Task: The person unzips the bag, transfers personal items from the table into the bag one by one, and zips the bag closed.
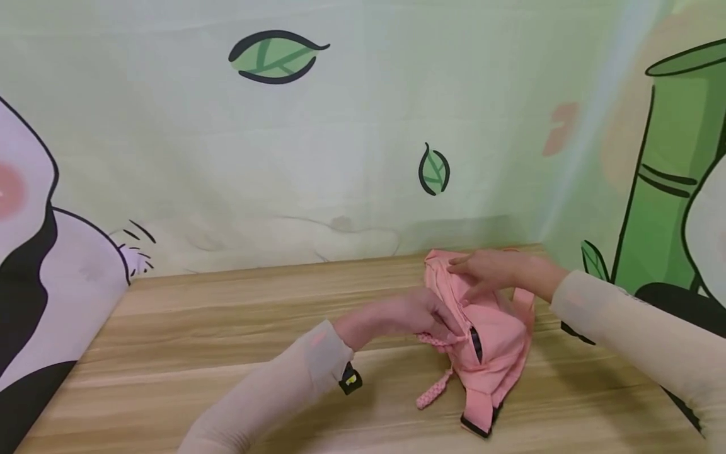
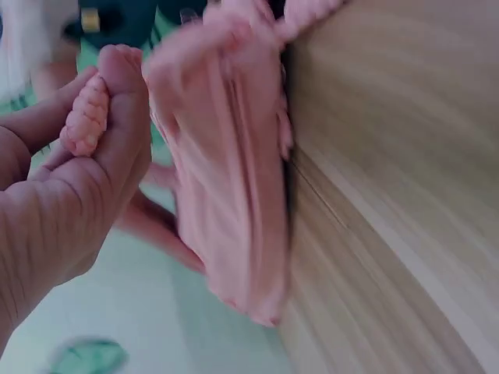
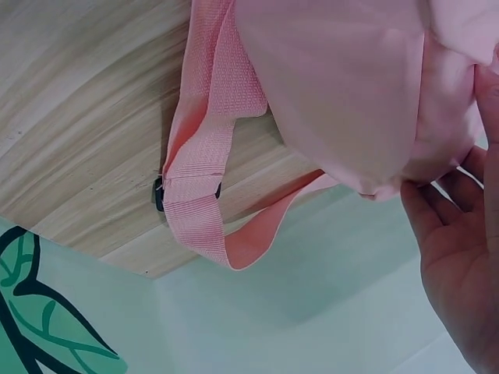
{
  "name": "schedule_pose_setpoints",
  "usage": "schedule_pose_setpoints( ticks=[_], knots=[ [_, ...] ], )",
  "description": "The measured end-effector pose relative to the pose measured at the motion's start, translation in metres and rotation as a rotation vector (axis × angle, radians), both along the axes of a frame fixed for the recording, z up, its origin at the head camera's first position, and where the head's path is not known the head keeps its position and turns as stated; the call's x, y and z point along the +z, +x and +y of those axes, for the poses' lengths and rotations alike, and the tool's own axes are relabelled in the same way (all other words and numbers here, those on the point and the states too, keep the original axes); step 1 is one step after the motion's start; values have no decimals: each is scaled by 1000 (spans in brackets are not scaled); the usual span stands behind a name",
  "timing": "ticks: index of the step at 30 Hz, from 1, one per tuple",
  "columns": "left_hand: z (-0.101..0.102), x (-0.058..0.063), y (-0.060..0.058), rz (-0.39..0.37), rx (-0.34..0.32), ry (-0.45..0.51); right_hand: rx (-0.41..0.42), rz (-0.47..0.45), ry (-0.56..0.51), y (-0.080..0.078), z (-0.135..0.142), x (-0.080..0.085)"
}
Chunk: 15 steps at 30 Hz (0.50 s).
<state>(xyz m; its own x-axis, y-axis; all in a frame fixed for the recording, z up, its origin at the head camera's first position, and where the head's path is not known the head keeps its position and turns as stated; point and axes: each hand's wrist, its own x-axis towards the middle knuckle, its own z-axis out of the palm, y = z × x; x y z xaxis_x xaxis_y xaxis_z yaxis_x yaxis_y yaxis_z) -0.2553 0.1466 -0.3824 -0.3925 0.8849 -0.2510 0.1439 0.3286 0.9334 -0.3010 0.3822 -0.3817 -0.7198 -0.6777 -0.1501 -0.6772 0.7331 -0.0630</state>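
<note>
A pink fabric bag lies on the wooden table, its zipper partly undone with a dark gap showing. My left hand is at the zipper and pinches a braided pink zipper pull between thumb and fingers. Another braided pull dangles beside the bag onto the table. On the far part of the bag, my right hand grips the fabric; in the right wrist view its fingers curl at the bag's edge, partly hidden by it.
A pink webbing strap with a black buckle loops off the bag's side. Another strap end with black trim points toward me. Behind the wooden table hangs a printed cloth backdrop with leaves and bamboo.
</note>
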Motion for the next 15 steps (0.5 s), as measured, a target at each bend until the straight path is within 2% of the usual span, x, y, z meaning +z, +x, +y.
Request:
schedule_pose_setpoints(
  ticks=[2, 4, 6, 12, 13, 15],
  knots=[
    [0, 5, 9, 16, -70, -7, -9, 0, 0, 0, 0, 1],
    [-1, 10, 15, 54, -97, 8, -10, 12, 4, -1, 0, 2],
    [-3, 12, 17, 72, -90, 18, -11, 18, 2, -1, 0, 3],
    [-14, 5, 13, -68, -27, 21, -39, 9, -25, 0, 1, -2],
    [-16, 4, 13, -71, -15, 19, -50, 11, -24, 0, 1, -3],
    [-19, 1, 13, -21, 4, 10, -72, 15, -26, 1, 0, -5]
  ],
)
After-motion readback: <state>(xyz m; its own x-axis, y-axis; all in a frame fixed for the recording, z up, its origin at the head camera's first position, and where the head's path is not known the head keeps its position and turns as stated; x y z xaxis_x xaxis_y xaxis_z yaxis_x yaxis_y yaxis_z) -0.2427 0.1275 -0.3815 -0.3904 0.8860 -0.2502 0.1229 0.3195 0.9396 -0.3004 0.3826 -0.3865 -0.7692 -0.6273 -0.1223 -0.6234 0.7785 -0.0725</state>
